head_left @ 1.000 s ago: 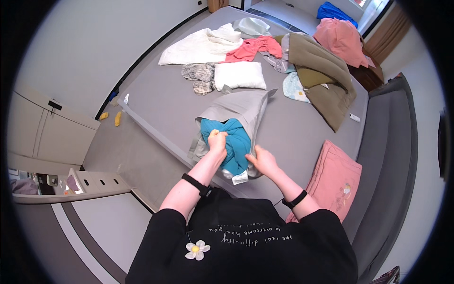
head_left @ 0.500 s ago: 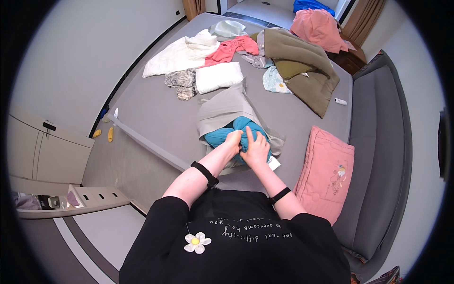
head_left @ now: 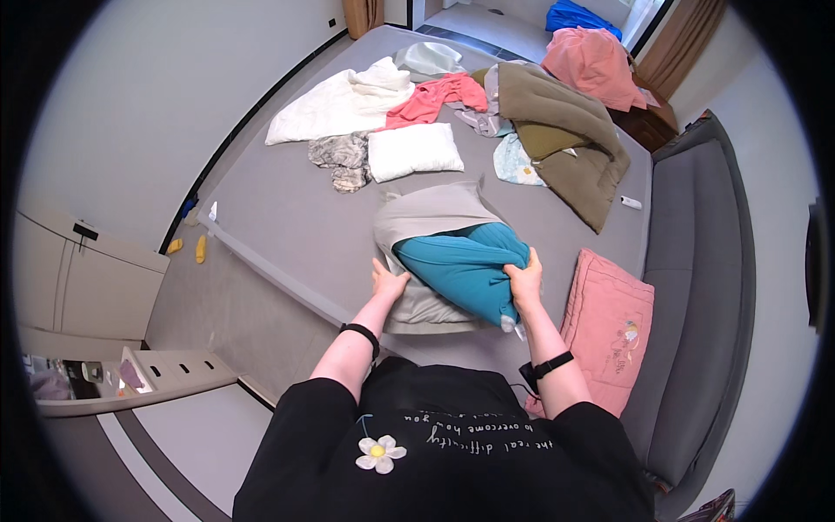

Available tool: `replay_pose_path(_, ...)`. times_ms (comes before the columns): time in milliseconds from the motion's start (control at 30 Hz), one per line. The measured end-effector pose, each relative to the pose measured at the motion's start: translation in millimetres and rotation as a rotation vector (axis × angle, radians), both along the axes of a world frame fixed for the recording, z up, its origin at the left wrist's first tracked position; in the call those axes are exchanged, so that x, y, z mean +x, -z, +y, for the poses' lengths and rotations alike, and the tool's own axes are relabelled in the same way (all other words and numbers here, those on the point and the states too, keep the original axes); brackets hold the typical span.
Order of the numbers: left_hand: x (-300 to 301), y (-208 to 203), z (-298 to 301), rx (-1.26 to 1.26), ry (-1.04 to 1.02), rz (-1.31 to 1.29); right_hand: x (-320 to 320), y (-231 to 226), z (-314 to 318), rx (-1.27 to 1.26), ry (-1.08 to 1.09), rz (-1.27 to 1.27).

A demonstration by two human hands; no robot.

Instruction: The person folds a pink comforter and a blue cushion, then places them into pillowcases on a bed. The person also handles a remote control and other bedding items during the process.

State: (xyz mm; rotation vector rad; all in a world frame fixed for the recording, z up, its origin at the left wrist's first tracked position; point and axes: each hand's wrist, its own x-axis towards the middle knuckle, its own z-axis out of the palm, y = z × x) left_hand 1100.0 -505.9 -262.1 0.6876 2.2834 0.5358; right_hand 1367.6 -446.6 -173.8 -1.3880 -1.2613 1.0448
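Observation:
A teal pillow (head_left: 461,268), bulging and creased, sticks out of a grey pillowcase (head_left: 439,209) that covers its far end. The case's lower layer lies underneath it, toward me. My right hand (head_left: 524,283) grips the pillow's right edge, fingers closed round the fabric. At the left side of the case's opening is my left hand (head_left: 389,280), fingers apart and thumb against the grey edge. A small white tag shows below the pillow's near right corner. How far the pillow reaches inside the case is hidden.
A white pillow (head_left: 416,150), grey furry cloth (head_left: 342,161), white quilt (head_left: 339,104) and coral garment (head_left: 435,98) lie beyond on the bed. An olive quilt (head_left: 574,130) and white remote (head_left: 631,203) are far right. Near right lies a folded pink quilt (head_left: 604,335) beside the grey headboard (head_left: 691,287).
My hands, close together on the bunched teal pillow before, have moved apart, left hand to the case's left edge and right hand rightward. More of the pillow now shows, spread wider.

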Motion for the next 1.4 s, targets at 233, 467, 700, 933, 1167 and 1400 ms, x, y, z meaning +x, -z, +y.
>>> replay_pose_path(233,0.5,35.8,35.4,0.391,-0.006,-0.223,-5.8,6.5,-4.5,-0.013,0.165,0.144)
replay_pose_path(467,52.9,-45.2,-27.8,0.519,0.833,-0.291,-55.0,48.5,7.2,-0.071,0.392,0.218)
replay_pose_path(700,-62.9,-20.6,-33.5,0.191,0.291,0.073,-79.1,52.3,-25.2,-0.288,0.116,0.388)
replay_pose_path(933,-63.4,-20.4,-20.5,0.145,0.465,0.518,-80.6,50.1,-37.9,-0.054,-0.201,-0.025)
replay_pose_path(1167,-6.6,-62.5,8.6,0.693,0.252,-0.182,-42.3,1.8,-43.3,-0.109,0.037,0.232)
replay_pose_path(1400,-13.5,-60.0,0.8,0.429,0.322,-0.005,-36.7,15.8,-47.4,-0.148,0.138,0.357)
